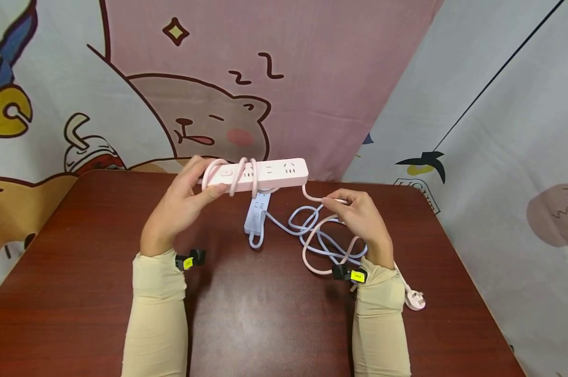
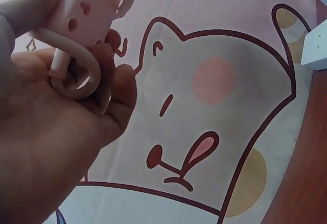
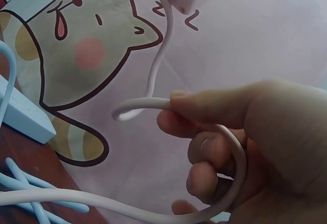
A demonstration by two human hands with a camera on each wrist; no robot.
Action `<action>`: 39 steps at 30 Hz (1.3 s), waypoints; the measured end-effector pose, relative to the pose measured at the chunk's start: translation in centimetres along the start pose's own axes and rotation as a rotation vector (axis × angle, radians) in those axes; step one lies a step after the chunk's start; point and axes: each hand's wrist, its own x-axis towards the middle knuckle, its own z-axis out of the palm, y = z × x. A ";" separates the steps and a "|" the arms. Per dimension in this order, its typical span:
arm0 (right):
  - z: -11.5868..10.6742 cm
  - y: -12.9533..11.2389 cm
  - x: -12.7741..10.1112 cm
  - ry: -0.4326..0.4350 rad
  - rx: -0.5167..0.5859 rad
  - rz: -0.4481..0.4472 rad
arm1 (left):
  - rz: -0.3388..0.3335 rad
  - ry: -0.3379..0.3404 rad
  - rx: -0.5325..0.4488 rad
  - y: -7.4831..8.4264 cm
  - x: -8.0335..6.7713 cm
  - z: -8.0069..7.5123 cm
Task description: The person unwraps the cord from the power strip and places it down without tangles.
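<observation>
Cartoon-printed cloth, pink with a sleeping bear, hangs behind a dark red-brown bench [image 1: 265, 314]. Held up above its far half is a pink power strip [image 1: 258, 173], long axis running left to right, sockets facing the head camera. The left hand [image 1: 180, 207] has its fingers and thumb curled round the strip's left end, where a few turns of the pink cord [image 1: 312, 262] already cross the body; the left wrist view shows a loop of that cord pressed between the fingers and the strip's end.

From the strip's right end the cord drops and runs rightward to the right hand [image 1: 359, 220], which lies lower and to the right of the strip, just apart from it. That hand pinches the cord between thumb and curled fingers, as the right wrist view shows plainly. So the free cord leaves the strip on the right hand's side, while the wound turns sit by the left grip.

Beyond the right hand the cord loops loosely over the bench to a white plug [image 1: 415, 300]. A pale blue power strip [image 1: 257, 215] and its blue cord [image 1: 307, 230] lie beneath, tangled among the pink loops.
</observation>
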 end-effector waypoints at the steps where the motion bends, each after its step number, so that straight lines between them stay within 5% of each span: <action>1: 0.0 0.1 0.0 0.006 0.005 0.010 | 0.006 -0.011 -0.002 0.0 0.0 0.0; 17: 0.5 -0.2 0.6 0.180 0.067 0.040 | -0.043 -0.182 0.035 0.0 0.0 0.4; 24: 0.3 -0.7 0.5 0.199 0.084 0.005 | -0.056 -0.184 0.045 -0.1 0.2 0.5; 32: 0.3 -0.7 0.0 0.173 -0.035 -0.014 | 0.003 -0.196 0.023 0.1 0.1 0.8; 39: 0.6 -1.0 -0.1 0.140 -0.236 -0.171 | 0.038 -0.247 0.031 0.4 0.1 1.8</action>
